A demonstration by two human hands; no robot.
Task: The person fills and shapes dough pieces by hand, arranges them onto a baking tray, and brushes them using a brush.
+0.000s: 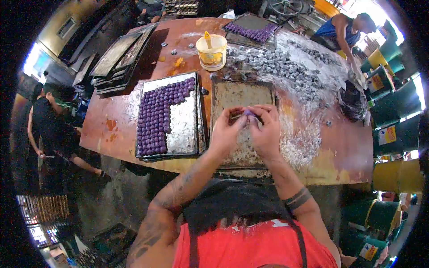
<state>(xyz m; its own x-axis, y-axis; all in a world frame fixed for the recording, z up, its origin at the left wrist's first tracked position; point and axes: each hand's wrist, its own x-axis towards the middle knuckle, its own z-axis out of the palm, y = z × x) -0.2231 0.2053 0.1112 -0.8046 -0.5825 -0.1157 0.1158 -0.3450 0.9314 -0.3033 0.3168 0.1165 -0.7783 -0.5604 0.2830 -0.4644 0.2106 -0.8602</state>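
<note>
My left hand (229, 126) and my right hand (265, 128) meet over a worn baking tray (232, 96). Between their fingertips they pinch a small piece of purple dough (248, 113), partly covered by the thumbs. To the left, another tray (185, 120) carries tight rows of round purple dough balls (154, 118); its right part shows bare metal. Beyond my hands, many flour-dusted dough pieces (290, 67) lie scattered over the table.
A white tub (212, 53) with a yellow-handled brush stands behind the trays. Stacked trays (118, 60) lean at far left. A co-worker (344, 31) bends over the right end beside a black bag (351, 105). Another person (47, 120) stands at left. Green drums (397, 105) line the right.
</note>
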